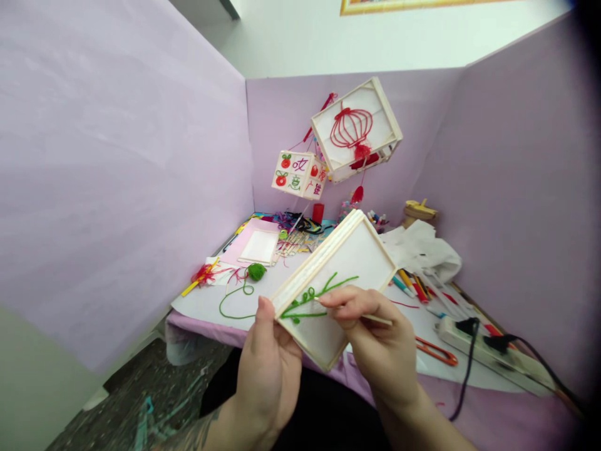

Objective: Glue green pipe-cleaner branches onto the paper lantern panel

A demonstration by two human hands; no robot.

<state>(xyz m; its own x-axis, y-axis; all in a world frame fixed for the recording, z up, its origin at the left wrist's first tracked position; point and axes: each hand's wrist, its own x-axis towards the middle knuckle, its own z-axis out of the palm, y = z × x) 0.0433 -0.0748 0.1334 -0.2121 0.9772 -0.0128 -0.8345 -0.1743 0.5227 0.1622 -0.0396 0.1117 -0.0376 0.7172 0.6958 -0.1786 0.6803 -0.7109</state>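
Note:
My left hand [270, 357] grips the lower left corner of a wooden-framed white panel [361, 257], thumb on the frame's edge. The panel is tilted above the table. Green yarn [303, 300] forms stems and small loops on its white face. My right hand [375, 332] is closed in a pinch round a thin light stick [378, 320], whose tip touches the panel beside the yarn. From the frame's corner a green strand runs left to a ball of green yarn [256, 271] on the table.
Two decorated box lanterns [357, 128] [298, 175] hang at the back. A white framed panel [259, 246] lies at the left. Markers [413, 287], orange scissors [436, 351] and a power strip [488, 351] with black cables are at the right. Purple partitions [131, 156] enclose the table.

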